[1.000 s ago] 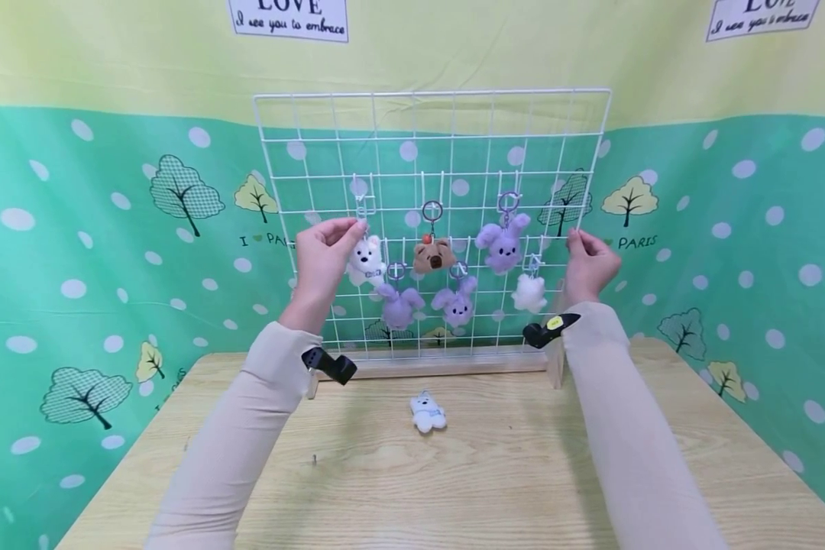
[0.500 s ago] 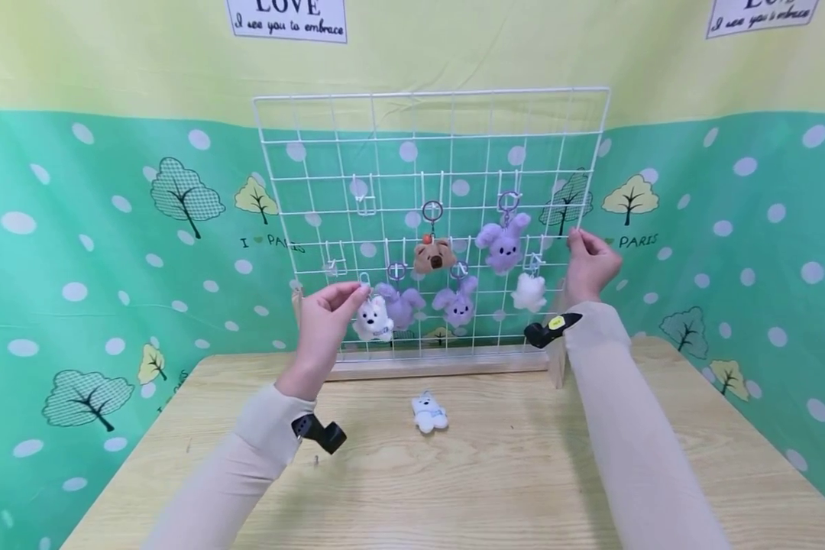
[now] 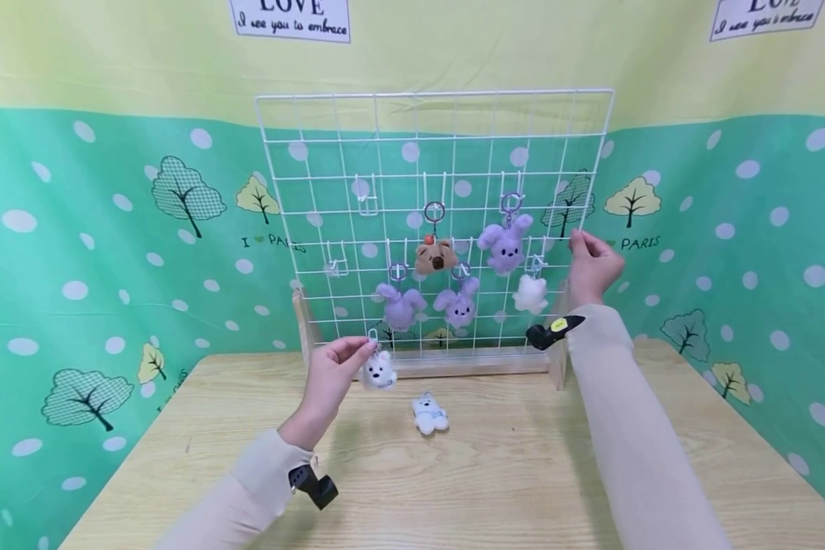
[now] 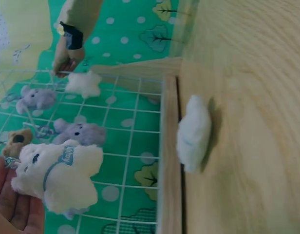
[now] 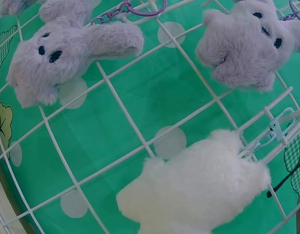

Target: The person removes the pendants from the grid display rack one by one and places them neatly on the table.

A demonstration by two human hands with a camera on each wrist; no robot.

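My left hand pinches the clasp of a white plush bear keychain, which hangs low before the rack's left part. In the left wrist view the bear shows a blue band with lettering. My right hand grips the right edge of the white wire grid rack. Near it a white plush keychain hangs from a hook, its back showing in the right wrist view. Another white bear keychain lies on the table in front of the rack.
Purple bunny keychains and a brown bear keychain hang on the grid's middle and right. Two bare hooks are at its left. The rack has a wooden base on the wooden table.
My left hand has taken the white bear off the upper left hook and carried it down to just above the table. The right hand has stayed at the rack's edge.
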